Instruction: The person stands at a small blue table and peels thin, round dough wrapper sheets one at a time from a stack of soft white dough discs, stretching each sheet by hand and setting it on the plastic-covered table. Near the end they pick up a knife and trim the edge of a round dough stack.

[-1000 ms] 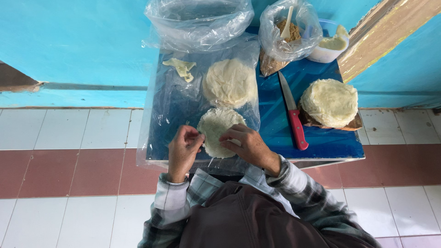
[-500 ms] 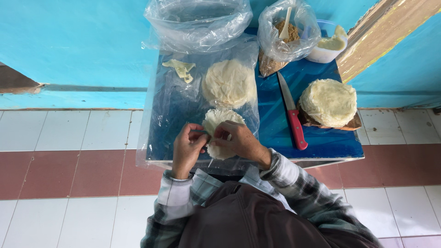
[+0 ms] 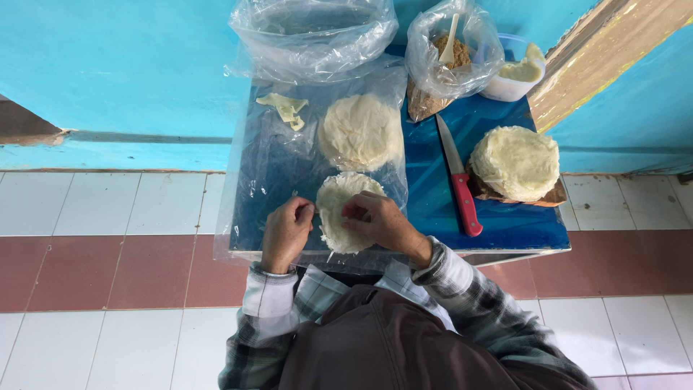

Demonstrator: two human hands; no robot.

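A thin round sheet of pale dough (image 3: 339,209) lies on clear plastic sheeting (image 3: 267,173) over a small blue table (image 3: 505,224). My left hand (image 3: 286,232) pinches the sheet's left edge. My right hand (image 3: 379,222) rests on its right side, fingers curled over the dough. Just beyond it lies a second round stack of dough sheets (image 3: 361,131). A small torn scrap of dough (image 3: 285,108) sits at the plastic's far left.
A red-handled knife (image 3: 460,180) lies right of the plastic. A thick dough stack (image 3: 515,162) sits on brown paper at the right. At the back are an open clear bag (image 3: 310,32), a bag of brown filling with a spoon (image 3: 447,54) and a white tub (image 3: 516,76). Tiled floor surrounds the table.
Half a second ago both hands were bunched together over the dough's near edge. Now they are apart, and the sheet lies more spread out and flat between them.
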